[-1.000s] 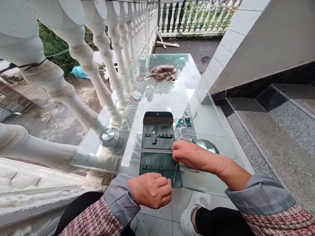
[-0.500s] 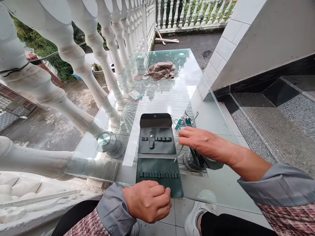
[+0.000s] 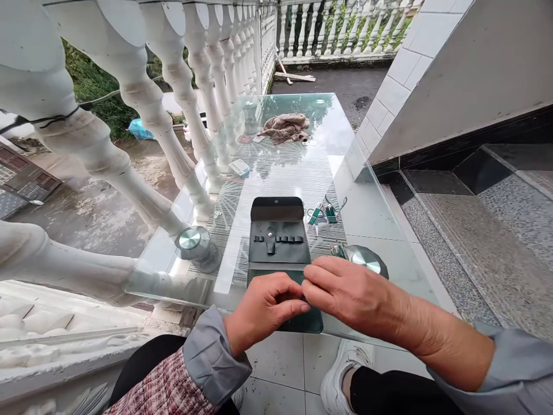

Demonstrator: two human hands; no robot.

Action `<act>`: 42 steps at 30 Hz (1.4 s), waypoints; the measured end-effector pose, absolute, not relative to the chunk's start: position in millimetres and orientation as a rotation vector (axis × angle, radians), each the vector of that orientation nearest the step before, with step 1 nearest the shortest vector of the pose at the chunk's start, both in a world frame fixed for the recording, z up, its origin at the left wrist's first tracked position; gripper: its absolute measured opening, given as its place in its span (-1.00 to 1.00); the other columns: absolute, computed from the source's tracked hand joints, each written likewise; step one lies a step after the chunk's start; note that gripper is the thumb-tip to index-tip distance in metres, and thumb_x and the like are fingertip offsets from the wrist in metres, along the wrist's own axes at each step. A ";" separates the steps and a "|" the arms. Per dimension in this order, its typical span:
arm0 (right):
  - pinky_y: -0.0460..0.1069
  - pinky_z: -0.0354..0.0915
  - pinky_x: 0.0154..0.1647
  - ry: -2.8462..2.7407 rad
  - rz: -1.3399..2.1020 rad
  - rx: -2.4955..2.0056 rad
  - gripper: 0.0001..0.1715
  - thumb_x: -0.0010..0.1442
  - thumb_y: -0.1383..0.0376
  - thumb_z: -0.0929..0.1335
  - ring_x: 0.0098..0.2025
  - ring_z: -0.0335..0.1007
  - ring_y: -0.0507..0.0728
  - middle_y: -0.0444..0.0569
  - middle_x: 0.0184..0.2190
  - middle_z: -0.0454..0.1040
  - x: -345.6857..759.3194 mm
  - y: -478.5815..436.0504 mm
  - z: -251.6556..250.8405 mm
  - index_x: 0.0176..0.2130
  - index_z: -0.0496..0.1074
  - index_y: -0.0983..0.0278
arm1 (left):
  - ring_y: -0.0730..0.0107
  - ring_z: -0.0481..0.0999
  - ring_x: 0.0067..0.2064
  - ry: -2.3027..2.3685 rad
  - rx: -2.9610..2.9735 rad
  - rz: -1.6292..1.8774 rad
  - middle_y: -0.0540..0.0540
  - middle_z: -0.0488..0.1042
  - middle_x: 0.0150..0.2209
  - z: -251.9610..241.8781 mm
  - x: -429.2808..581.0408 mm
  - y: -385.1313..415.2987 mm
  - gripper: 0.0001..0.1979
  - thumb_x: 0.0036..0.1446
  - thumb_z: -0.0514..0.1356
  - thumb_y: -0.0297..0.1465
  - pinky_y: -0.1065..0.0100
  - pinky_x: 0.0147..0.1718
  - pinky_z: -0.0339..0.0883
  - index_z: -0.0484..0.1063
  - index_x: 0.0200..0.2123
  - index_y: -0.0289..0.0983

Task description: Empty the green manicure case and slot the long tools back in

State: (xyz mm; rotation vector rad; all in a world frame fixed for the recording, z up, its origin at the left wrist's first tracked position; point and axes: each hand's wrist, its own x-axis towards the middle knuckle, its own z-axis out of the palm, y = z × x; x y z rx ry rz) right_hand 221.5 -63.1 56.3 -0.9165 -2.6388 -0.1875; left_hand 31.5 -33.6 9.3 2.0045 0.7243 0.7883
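A dark green leather-look tool case (image 3: 280,230) lies unfolded on the glass table, with small elastic loops and a snapped strap on its upper panel. Over its lower panel my two hands meet. My left hand (image 3: 268,302) is curled, thumb and fingertips brought together. My right hand (image 3: 341,291) pinches beside the left fingertips; whatever the fingers hold is hidden. Just behind my right hand, the ends of several thin green tools (image 3: 339,251) show. Further back lie small green-and-silver items (image 3: 330,214) and a metal loop-handled piece (image 3: 315,214).
Round metal-topped supports (image 3: 190,237) stand under the glass tabletop (image 3: 375,213). A brown crumpled cloth (image 3: 285,128) and a small white-blue packet (image 3: 239,168) lie further back. White balusters (image 3: 155,109) line the left; stone steps (image 3: 453,213) rise on the right.
My right hand has moved down and left from the green tools, where a thin green tool showed at its fingers. My left hand has risen and turned to meet it over the case.
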 end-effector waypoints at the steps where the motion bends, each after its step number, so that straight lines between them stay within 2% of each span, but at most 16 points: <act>1: -0.02 0.12 -0.47 -2.597 -0.130 -0.909 -0.68 0.24 0.48 0.12 -0.46 0.14 0.05 -0.09 -0.53 0.31 219.6 -65.8 57.0 -0.36 0.36 0.25 | 0.53 0.34 -0.51 0.714 1.969 0.768 0.03 0.37 -0.55 9.5 32.6 -33.9 -0.74 0.14 0.21 -0.26 0.51 -0.53 0.22 0.44 -0.49 -0.32; 4: -0.03 0.23 -0.33 -2.252 0.125 -1.051 -0.78 0.25 0.43 0.15 -0.34 0.26 0.05 -0.06 -0.41 0.39 217.5 -74.6 58.0 -0.27 0.34 0.25 | 0.49 0.41 -0.47 0.745 1.881 0.852 0.00 0.43 -0.52 11.1 32.9 -35.9 -0.79 0.14 0.21 -0.32 0.49 -0.49 0.29 0.44 -0.48 -0.32; 6: -0.05 0.25 -0.34 -1.939 0.412 -1.307 -0.86 0.25 0.34 0.20 -0.38 0.28 0.02 -0.09 -0.42 0.38 216.4 -81.9 57.5 -0.30 0.33 0.24 | 0.46 0.45 -0.43 0.725 1.934 1.011 -0.02 0.48 -0.48 11.6 31.1 -36.9 -0.85 0.15 0.21 -0.36 0.47 -0.43 0.33 0.44 -0.43 -0.31; 8: -0.08 0.24 -0.47 -1.662 0.858 -1.533 -0.79 0.22 0.21 0.23 -0.51 0.24 -0.01 -0.15 -0.52 0.33 213.1 -90.2 55.1 -0.40 0.32 0.24 | 0.46 0.46 -0.39 0.643 2.145 1.174 -0.05 0.50 -0.43 10.3 28.2 -37.5 -0.90 0.19 0.16 -0.43 0.45 -0.39 0.35 0.45 -0.35 -0.29; 11: -0.09 0.21 -0.59 -1.325 1.509 -1.567 -0.63 0.14 0.05 0.27 -0.59 0.20 -0.04 -0.17 -0.57 0.29 202.4 -103.2 45.8 -0.50 0.28 0.27 | 0.42 0.43 -0.39 0.372 2.651 1.262 -0.12 0.50 -0.38 4.4 23.8 -38.0 -0.82 0.25 0.02 -0.51 0.39 -0.40 0.36 0.43 -0.26 -0.34; 14: -0.10 0.21 -0.60 -1.048 1.751 -1.496 -0.64 0.01 0.05 0.36 -0.58 0.21 -0.05 -0.17 -0.56 0.32 189.7 -114.7 31.7 -0.49 0.26 0.28 | 0.40 0.40 -0.45 0.116 2.966 1.220 -0.15 0.48 -0.40 -3.6 22.2 -39.2 -0.77 0.24 -0.04 -0.53 0.35 -0.48 0.36 0.41 -0.28 -0.40; 18: -0.13 0.15 -0.60 -0.879 1.817 -1.408 -0.62 -0.12 0.13 0.45 -0.57 0.18 -0.06 -0.22 -0.59 0.30 185.9 -119.6 16.8 -0.43 0.25 0.28 | 0.37 0.44 -0.41 0.004 3.062 1.160 -0.17 0.47 -0.38 -6.3 22.7 -41.2 -0.79 0.23 -0.02 -0.51 0.34 -0.45 0.41 0.41 -0.31 -0.41; 21: -0.13 0.13 -0.57 -0.884 1.728 -1.380 -0.54 -0.12 0.15 0.46 -0.56 0.18 -0.06 -0.27 -0.60 0.27 196.4 -111.6 13.6 -0.24 0.30 0.28 | 0.30 0.48 -0.23 0.062 2.977 1.230 -0.24 0.49 -0.25 -2.1 21.3 -42.0 -0.79 0.23 -0.01 -0.50 0.28 -0.28 0.45 0.37 -0.14 -0.44; 23: -0.10 0.18 -0.52 -0.885 1.618 -1.417 -0.46 -0.10 0.14 0.45 -0.53 0.24 -0.04 -0.23 -0.56 0.32 206.0 -103.3 13.6 -0.14 0.30 0.28 | 0.31 0.47 -0.20 0.101 2.934 1.260 -0.25 0.49 -0.22 -0.7 19.3 -43.5 -0.78 0.23 0.01 -0.51 0.28 -0.24 0.45 0.34 -0.09 -0.44; 27: -0.03 0.28 -0.38 -0.912 1.503 -1.508 -0.53 -0.08 0.04 0.43 -0.43 0.37 0.03 -0.07 -0.43 0.46 219.5 -90.1 13.3 -0.26 0.34 0.29 | 0.40 0.45 -0.38 -0.023 3.030 1.092 -0.17 0.49 -0.35 -7.7 17.0 -51.4 -0.82 0.19 0.04 -0.53 0.38 -0.44 0.41 0.42 -0.22 -0.44; 31: -0.02 0.31 -0.27 -0.975 1.396 -1.550 -0.57 0.02 -0.03 0.35 -0.35 0.38 0.04 -0.02 -0.36 0.47 221.2 -82.6 11.6 -0.36 0.40 0.30 | 0.37 0.45 -0.37 -0.100 3.181 0.909 -0.21 0.50 -0.31 -17.2 19.3 -59.5 -0.81 0.17 0.05 -0.51 0.37 -0.46 0.38 0.46 -0.29 -0.43; 33: -0.05 0.30 -0.32 -1.008 1.325 -1.591 -0.59 0.02 -0.01 0.35 -0.39 0.33 0.01 -0.05 -0.40 0.45 219.9 -78.4 9.5 -0.36 0.42 0.30 | 0.37 0.45 -0.38 -0.089 3.222 0.882 -0.23 0.50 -0.27 -19.3 20.7 -61.4 -0.79 0.17 0.05 -0.50 0.37 -0.48 0.36 0.47 -0.27 -0.43; 37: -0.08 0.26 -0.53 -0.959 1.346 -1.668 -0.58 -0.11 0.09 0.41 -0.55 0.25 -0.02 -0.14 -0.54 0.43 216.1 -69.3 2.3 -0.29 0.34 0.27 | 0.37 0.42 -0.39 -0.059 3.238 0.894 -0.25 0.50 -0.26 -22.4 22.3 -62.1 -0.77 0.17 0.05 -0.48 0.37 -0.51 0.30 0.48 -0.24 -0.46; 42: -0.08 0.30 -0.54 -1.016 1.295 -1.781 -0.75 -0.03 0.12 0.33 -0.56 0.30 -0.02 -0.12 -0.54 0.43 212.6 -62.6 -2.5 -0.44 0.29 0.26 | 0.36 0.42 -0.37 -0.087 3.269 0.865 -0.27 0.48 -0.24 -26.0 22.1 -62.4 -0.78 0.17 0.07 -0.48 0.37 -0.51 0.27 0.48 -0.22 -0.46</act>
